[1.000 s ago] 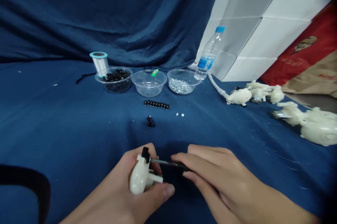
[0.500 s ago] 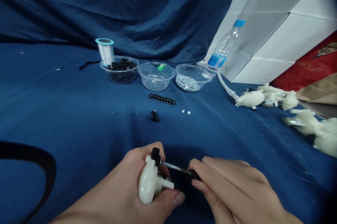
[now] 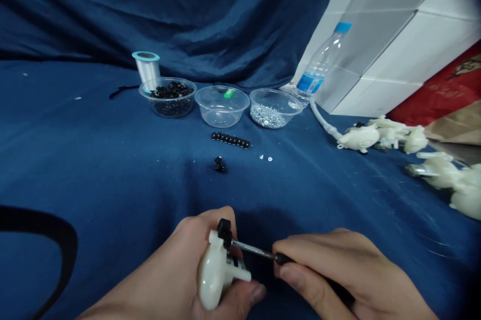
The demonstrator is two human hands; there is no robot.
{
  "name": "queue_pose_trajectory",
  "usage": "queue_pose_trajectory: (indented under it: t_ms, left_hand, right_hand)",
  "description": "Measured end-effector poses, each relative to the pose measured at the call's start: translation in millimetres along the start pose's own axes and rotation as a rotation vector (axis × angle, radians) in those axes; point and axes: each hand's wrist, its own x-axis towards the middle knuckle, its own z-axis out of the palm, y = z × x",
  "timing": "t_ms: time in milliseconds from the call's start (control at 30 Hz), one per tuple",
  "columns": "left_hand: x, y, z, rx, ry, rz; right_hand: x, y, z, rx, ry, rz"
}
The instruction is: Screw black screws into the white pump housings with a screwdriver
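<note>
At the lower center, the left hand (image 3: 184, 265) grips a white plastic part (image 3: 210, 280) topped by a black fitting (image 3: 224, 229); the right hand (image 3: 338, 265), lower right, pinches a screwdriver (image 3: 255, 250), its tip at that fitting. Beyond, near the frame's middle, I see a row of black pieces (image 3: 230, 140), three clear bowls (image 3: 221, 117) above.

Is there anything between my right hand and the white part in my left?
Only the screwdriver, held in the right hand; its metal shaft spans the gap to the black piece on the white part in the left hand. Nothing else visible intervenes.
</note>
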Motion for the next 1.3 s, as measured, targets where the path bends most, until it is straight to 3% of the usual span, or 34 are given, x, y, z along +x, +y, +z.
queue_pose_trajectory:
  t_ms: [67, 167, 233, 267, 333, 467, 567, 667, 767, 900, 1033, 1133, 1233, 1300]
  left_hand:
    - [-2, 0, -1.0, 0.028, -0.013, -0.012]
    - [-6, 2, -4.4, 0.126, 0.015, -0.038]
    - [-8, 5, -7.5, 0.206, 0.016, -0.009]
    - [-8, 7, -8.8, 0.243, -0.002, 0.028]
    - [-7, 10, -9.9, 0.262, -0.045, 0.083]
    - [-9, 10, -4.7, 0.084, -0.012, 0.003]
    - [-11, 6, 0.4, 0.040, 0.056, -0.038]
    - [-12, 3, 1.3, 0.049, 0.075, -0.092]
    - [-12, 3, 0.3, 0.058, 0.098, -0.146]
    - [-13, 5, 0.8, 0.106, 0.109, -0.110]
    - [-17, 2, 1.1, 0.213, 0.167, -0.130]
    - [-17, 0, 1.4, 0.215, 0.150, -0.144]
    - [-14, 2, 2.3, 0.167, 0.106, -0.109]
    - [-12, 4, 2.4, 0.103, 0.067, -0.043]
  right_hand:
    - [3, -1, -4, 0.160, -0.150, 0.163]
    - [8, -2, -12, 0.522, -0.371, 0.616]
    - [10, -3, -17, 0.693, -0.452, 0.860]
    - [10, -4, -19, 0.690, -0.458, 0.894]
    - [9, -6, -21, 0.513, -0.372, 0.768]
    - [1, -10, -13, 0.011, -0.037, 0.121]
    - [-5, -5, -4, -0.349, 0.063, -0.249]
    - [-6, 3, 1, -0.573, 0.050, -0.422]
    - [-3, 5, 3, -0.548, 0.061, -0.416]
    - [-2, -4, 7, -0.401, 0.089, -0.325]
    - [-5, -10, 8, -0.241, 0.100, -0.122]
    - [-2, -10, -1, -0.022, -0.102, 0.063]
    - [6, -7, -14, 0.332, -0.392, 0.436]
    - [10, -6, -19, 0.532, -0.494, 0.613]
